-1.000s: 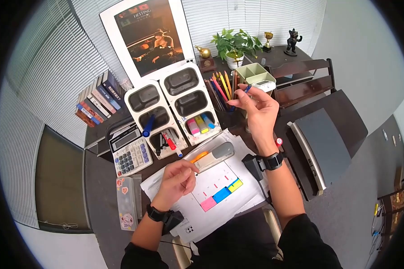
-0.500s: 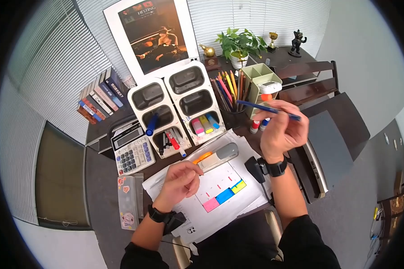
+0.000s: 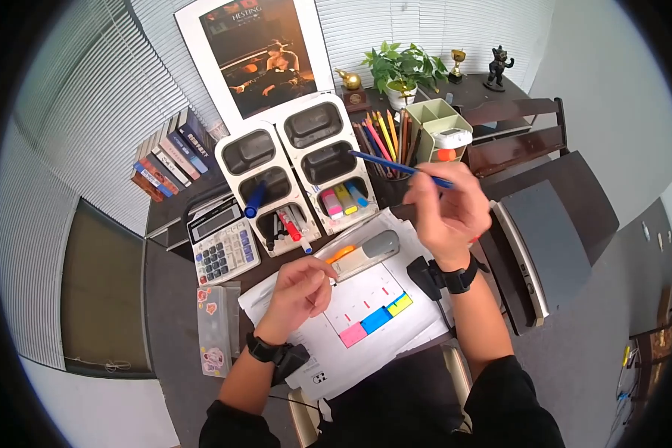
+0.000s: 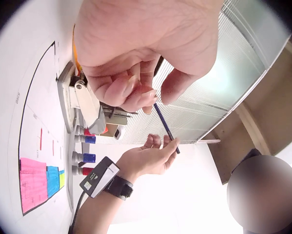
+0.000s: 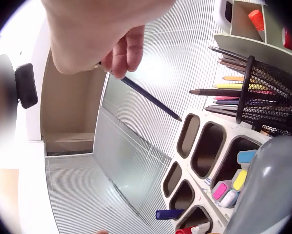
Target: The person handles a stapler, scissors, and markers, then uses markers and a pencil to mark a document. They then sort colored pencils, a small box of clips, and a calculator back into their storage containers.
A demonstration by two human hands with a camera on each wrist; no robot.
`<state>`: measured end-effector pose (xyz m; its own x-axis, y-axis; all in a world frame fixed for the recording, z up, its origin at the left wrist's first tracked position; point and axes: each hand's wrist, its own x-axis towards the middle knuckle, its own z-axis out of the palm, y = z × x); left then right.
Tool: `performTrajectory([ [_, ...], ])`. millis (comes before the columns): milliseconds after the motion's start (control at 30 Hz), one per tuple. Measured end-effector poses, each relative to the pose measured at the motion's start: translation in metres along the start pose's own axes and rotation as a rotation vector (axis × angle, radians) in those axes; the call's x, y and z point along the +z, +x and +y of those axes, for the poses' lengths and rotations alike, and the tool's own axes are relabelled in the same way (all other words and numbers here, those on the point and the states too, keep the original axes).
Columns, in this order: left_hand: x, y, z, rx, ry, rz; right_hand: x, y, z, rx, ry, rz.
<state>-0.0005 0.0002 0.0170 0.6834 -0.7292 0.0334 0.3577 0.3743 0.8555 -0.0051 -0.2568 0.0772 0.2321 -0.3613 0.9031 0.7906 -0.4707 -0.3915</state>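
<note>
Raised over the desk, my right hand (image 3: 453,216) pinches a dark blue pencil (image 3: 396,165) between thumb and fingers, its tip pointing left toward the white organizer (image 3: 284,131). The right wrist view shows the pencil (image 5: 150,97) slanting out from the curled fingers. My left hand (image 3: 297,297) hangs loosely curled above the paper (image 3: 334,369), holding nothing, close to the stapler (image 3: 366,257). On the paper is a chart with a pink block (image 3: 352,334), a blue one (image 3: 376,319) and a yellow one.
Behind my right hand stand a mesh cup of pencils (image 5: 267,92) and a green holder (image 3: 427,112). A calculator (image 3: 226,252) and a clear case (image 3: 213,328) lie at the left. Highlighters (image 3: 343,199) sit in the organizer; a black machine (image 3: 549,239) stands at the right.
My right hand moved away from the pencil cup and came lower, and the blue pencil in it swung clear, its tip now farther left. My left hand stayed nearly still.
</note>
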Motion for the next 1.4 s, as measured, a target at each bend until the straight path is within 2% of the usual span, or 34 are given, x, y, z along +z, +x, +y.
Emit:
performTrajectory([
  [67,0.0,-0.001,0.001,-0.006,-0.009,-0.01,0.004,0.006,0.001,-0.118,-0.121,-0.148],
  [167,-0.001,-0.001,0.0,-0.003,0.033,-0.025,0.008,-0.001,0.0,0.086,-0.186,-0.357],
  [300,0.0,-0.002,0.003,-0.004,0.037,-0.015,0.011,-0.008,0.011,0.154,-0.25,-0.475],
  [467,-0.001,-0.003,0.003,0.009,0.028,-0.041,0.004,0.003,0.012,0.16,-0.204,-0.348],
  [533,-0.001,-0.003,0.004,0.008,0.026,-0.046,-0.004,0.012,0.007,0.2,-0.3,-0.295],
  [700,0.001,-0.002,0.002,0.023,-0.004,-0.041,-0.013,0.011,0.018,0.264,-0.378,-0.39],
  [867,-0.002,0.001,0.001,0.009,-0.001,-0.007,-0.003,0.004,0.011,0.276,-0.287,-0.585],
  [900,-0.002,0.0,0.001,0.006,-0.003,0.005,0.0,0.001,0.01,0.275,-0.284,-0.583],
  [967,-0.001,0.0,0.002,0.012,0.007,0.007,0.006,-0.006,0.01,0.148,-0.211,-0.632],
  [1133,0.001,-0.001,0.003,0.028,0.016,-0.015,0.011,-0.012,0.007,0.169,-0.165,-0.716],
  [1200,0.001,-0.001,0.004,0.03,0.005,-0.006,0.012,-0.012,0.006,0.253,-0.086,-0.824],
  [1233,0.0,-0.001,0.004,0.031,0.01,-0.006,0.015,-0.013,0.005,0.251,-0.083,-0.82],
  [1300,-0.003,-0.001,0.004,0.015,0.037,0.005,0.024,-0.016,0.001,0.441,0.179,-0.887],
  [1333,-0.002,0.0,0.003,0.01,0.041,0.007,0.029,-0.016,-0.001,0.443,0.183,-0.882],
  [1400,0.001,-0.001,0.004,0.015,0.04,-0.007,0.04,-0.012,-0.005,0.458,0.171,-0.988],
])
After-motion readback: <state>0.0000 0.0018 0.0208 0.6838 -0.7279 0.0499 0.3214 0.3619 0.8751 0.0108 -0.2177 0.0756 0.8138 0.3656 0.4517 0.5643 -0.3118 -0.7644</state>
